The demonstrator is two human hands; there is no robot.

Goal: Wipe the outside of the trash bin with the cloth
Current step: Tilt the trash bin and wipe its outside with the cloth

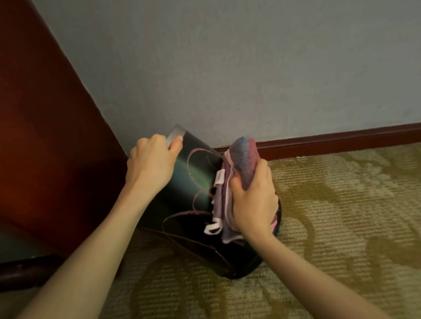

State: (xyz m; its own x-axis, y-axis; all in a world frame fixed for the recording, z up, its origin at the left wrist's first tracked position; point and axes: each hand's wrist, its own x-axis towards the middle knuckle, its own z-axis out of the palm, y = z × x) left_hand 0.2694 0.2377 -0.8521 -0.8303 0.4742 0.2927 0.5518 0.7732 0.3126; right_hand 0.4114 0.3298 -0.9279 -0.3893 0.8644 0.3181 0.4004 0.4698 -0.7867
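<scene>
A glossy black trash bin (194, 185) with thin pink line patterns lies tilted on the carpet near the wall. My left hand (152, 164) grips its upper left rim. My right hand (254, 201) holds a folded pink and blue cloth (242, 162) pressed against the bin's right side. White loops and tags of the cloth hang below my fingers. The bin's right flank is hidden behind the cloth and hand.
A dark red-brown wooden furniture panel (37, 122) stands close on the left. A grey wall (246, 55) with a dark red baseboard (354, 140) runs behind. Patterned beige-gold carpet (335, 225) covers the floor to the right and front.
</scene>
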